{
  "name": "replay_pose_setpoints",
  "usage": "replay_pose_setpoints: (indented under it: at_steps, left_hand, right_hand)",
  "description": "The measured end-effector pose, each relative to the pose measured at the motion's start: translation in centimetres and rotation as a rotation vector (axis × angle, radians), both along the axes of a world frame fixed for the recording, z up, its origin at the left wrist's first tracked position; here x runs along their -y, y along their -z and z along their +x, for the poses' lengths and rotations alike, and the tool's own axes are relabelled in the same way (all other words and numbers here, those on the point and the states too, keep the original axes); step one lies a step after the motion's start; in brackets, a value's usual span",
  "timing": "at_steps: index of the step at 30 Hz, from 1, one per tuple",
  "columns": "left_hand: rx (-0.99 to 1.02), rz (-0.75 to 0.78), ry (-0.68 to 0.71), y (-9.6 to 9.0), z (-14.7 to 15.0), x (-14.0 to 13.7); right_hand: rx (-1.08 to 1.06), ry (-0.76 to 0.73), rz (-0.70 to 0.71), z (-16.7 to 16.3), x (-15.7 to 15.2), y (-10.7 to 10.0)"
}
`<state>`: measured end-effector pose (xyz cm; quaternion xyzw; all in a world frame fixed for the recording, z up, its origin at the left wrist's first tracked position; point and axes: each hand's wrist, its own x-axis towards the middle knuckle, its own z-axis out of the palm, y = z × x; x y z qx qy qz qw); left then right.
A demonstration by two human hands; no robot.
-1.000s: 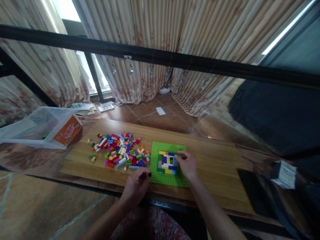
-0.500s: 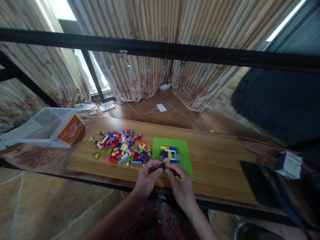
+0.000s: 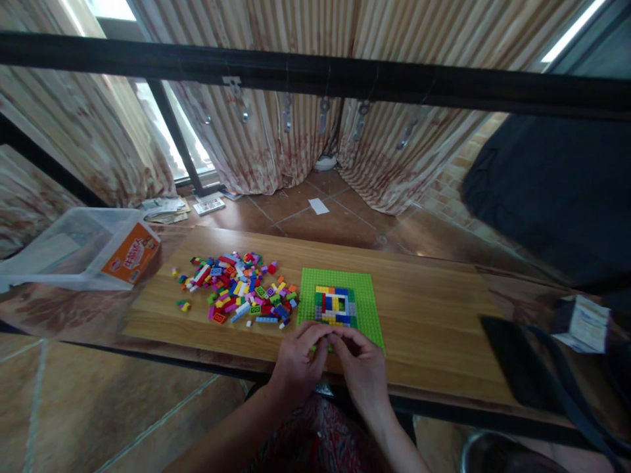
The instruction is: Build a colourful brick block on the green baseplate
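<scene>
Both hands meet over the near edge of a green studded baseplate [image 3: 367, 295]. My left hand [image 3: 298, 358] and my right hand [image 3: 362, 364] are closed in pinches, fingertips together. Between them is a small dark toy brick, plain half a second ago but now almost wholly hidden by the fingers. Just beyond the fingertips, a low block of yellow, blue, red, white, grey and green bricks [image 3: 335, 303] is fixed on the baseplate, with a small gap inside it. To the left lies a loose pile of mixed toy bricks [image 3: 241, 286].
The wooden board [image 3: 428, 315] lies on a table. At far left stands a clear plastic bin [image 3: 93, 256] with an orange label. A dark flat object with a strap [image 3: 517, 361] sits at the right. A black rail [image 3: 305, 72] crosses beyond the table, before curtains.
My fingers have closed in over the dark brick, which showed between them before. Both hands stay above the baseplate's near edge. The head view has tilted slightly.
</scene>
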<state>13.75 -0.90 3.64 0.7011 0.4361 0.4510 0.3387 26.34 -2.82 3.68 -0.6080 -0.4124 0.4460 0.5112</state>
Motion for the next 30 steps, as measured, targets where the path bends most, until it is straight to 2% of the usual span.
replay_pose_setpoints:
  at_steps: [4, 7, 9, 13, 16, 18, 23, 26, 30]
  left_hand:
    - [-0.028, 0.057, 0.035, -0.2, 0.3, -0.5]
    - [-0.058, 0.07, 0.103, -0.1, 0.5, -1.2]
    - [-0.111, 0.088, 0.139, 0.2, 0.6, -1.8]
    - [-0.231, 0.129, 0.173, 1.0, 1.0, -3.1]
    - [-0.244, 0.104, 0.196, 1.3, 1.3, -3.9]
    - [-0.219, 0.08, 0.164, 1.5, 1.4, -4.2]
    - [-0.231, 0.055, 0.037, 2.5, 1.2, -4.6]
    - [-0.242, 0.069, 0.023, 3.1, 1.0, -4.5]
    - [-0.247, 0.061, 0.015, 3.4, 1.0, -4.5]
  right_hand:
    - [-0.056, -0.014, -0.017, 0.2, -0.3, -0.1]
    - [-0.026, -0.008, 0.029, 0.9, -0.8, 0.1]
    - [0.094, -0.034, 0.083, 1.7, -1.1, 0.2]
    - [0.428, -0.226, 0.216, 3.7, -1.6, 0.0]
    - [0.579, -0.314, 0.284, 5.0, -2.5, -0.1]
    - [0.651, -0.29, 0.301, 5.6, -3.5, 0.2]
    - [0.752, -0.086, 0.288, 6.3, -6.3, 2.1]
    - [0.767, -0.099, 0.276, 6.4, -7.2, 3.1]
    - [0.794, -0.128, 0.241, 6.5, -7.6, 3.3]
